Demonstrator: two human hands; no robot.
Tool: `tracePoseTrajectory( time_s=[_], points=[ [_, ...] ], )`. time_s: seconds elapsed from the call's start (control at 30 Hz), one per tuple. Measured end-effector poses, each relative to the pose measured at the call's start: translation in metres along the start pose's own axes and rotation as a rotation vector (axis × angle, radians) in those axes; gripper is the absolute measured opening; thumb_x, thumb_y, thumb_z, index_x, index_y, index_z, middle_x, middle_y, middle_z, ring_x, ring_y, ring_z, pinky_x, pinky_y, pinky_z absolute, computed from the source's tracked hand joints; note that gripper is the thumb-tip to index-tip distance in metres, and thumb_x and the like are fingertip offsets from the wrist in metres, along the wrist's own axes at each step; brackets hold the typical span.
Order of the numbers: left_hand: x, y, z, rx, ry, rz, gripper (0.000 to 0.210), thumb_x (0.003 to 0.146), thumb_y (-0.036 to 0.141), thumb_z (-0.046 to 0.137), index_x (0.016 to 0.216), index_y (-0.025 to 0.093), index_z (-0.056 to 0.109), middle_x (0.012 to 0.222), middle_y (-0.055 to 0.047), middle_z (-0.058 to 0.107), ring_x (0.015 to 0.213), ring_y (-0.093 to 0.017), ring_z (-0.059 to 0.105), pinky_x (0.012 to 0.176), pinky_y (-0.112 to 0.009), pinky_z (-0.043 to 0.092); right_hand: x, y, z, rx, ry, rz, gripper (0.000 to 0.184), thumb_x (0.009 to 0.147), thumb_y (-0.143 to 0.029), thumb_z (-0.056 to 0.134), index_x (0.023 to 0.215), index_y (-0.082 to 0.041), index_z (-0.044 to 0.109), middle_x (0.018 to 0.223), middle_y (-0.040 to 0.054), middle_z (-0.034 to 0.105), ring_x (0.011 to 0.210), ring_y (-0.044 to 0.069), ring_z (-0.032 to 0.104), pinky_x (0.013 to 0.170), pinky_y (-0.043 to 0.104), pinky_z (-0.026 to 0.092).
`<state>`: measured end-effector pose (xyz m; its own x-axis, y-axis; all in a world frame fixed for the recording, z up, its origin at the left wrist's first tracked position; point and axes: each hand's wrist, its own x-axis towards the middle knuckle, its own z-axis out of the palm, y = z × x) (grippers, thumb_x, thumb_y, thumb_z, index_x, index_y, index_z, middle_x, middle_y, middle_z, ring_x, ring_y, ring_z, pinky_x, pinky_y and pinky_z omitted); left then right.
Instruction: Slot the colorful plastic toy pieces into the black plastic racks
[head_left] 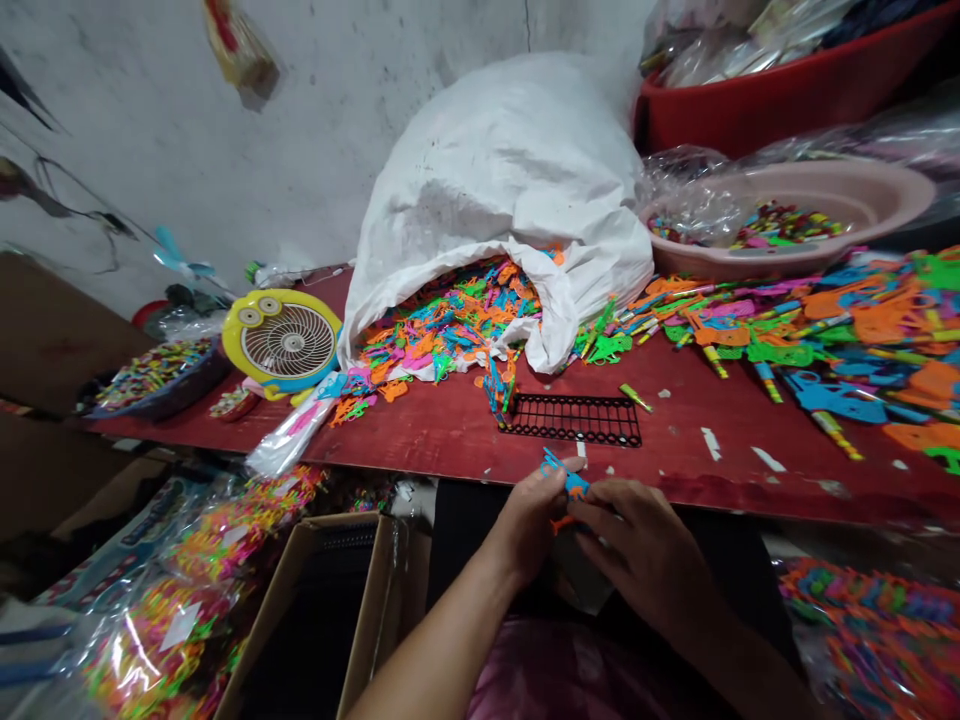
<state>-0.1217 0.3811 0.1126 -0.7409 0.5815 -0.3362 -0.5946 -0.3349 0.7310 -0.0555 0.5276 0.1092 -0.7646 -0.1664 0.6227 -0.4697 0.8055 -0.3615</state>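
My left hand is closed around a small blue plastic piece, thumb along its top. From the other side, the bent fingers of my right hand pinch the same piece. A bit of orange plastic shows between the hands; whether it joins the blue piece is hidden by the fingers. Just beyond my hands, a black plastic rack with a grid of slots lies on the red table. A few blue and orange pieces stand at its left end.
A white sack spills colourful plastic pieces. More pieces with striped sticks are heaped at right, below a pink basin. A yellow fan stands left. Below are a cardboard box and filled plastic bags.
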Motion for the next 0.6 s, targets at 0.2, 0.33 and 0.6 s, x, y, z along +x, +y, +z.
tracePoseTrajectory(
  time_s=[0.2, 0.33, 0.6],
  points=[
    [0.0012, -0.0049, 0.0032, 0.072, 0.026, 0.07, 0.045, 0.075, 0.043, 0.073, 0.104, 0.009, 0.07, 0.09, -0.008, 0.066, 0.076, -0.015, 0.057, 0.071, -0.024, 0.041, 0.0072, -0.0081, 0.001, -0.049, 0.035, -0.048, 0.014, 0.093, -0.023, 0.055, 0.09, -0.022, 0.069, 0.094, 0.0045, 0.067, 0.096, 0.022, 0.055, 0.092, 0.041, 0.037],
    [-0.0013, -0.0037, 0.0049, 0.139, 0.033, 0.064, 0.04, 0.076, 0.041, 0.073, 0.099, 0.009, 0.071, 0.086, -0.006, 0.065, 0.075, -0.014, 0.056, 0.07, -0.024, 0.04, 0.0095, -0.0103, 0.0012, -0.065, -0.016, -0.073, 0.018, 0.093, -0.02, 0.052, 0.086, -0.02, 0.068, 0.086, 0.0049, 0.066, 0.084, 0.02, 0.055, 0.079, 0.035, 0.04],
    [0.0022, -0.0056, 0.0007, 0.001, -0.086, 0.073, 0.046, 0.078, 0.049, 0.07, 0.101, 0.008, 0.07, 0.082, -0.007, 0.064, 0.071, -0.014, 0.057, 0.071, -0.024, 0.041, 0.0035, -0.0025, 0.0045, 0.069, -0.009, 0.079, 0.011, 0.094, -0.023, 0.054, 0.095, -0.024, 0.065, 0.088, 0.0025, 0.066, 0.082, 0.018, 0.059, 0.075, 0.032, 0.045]
  ],
)
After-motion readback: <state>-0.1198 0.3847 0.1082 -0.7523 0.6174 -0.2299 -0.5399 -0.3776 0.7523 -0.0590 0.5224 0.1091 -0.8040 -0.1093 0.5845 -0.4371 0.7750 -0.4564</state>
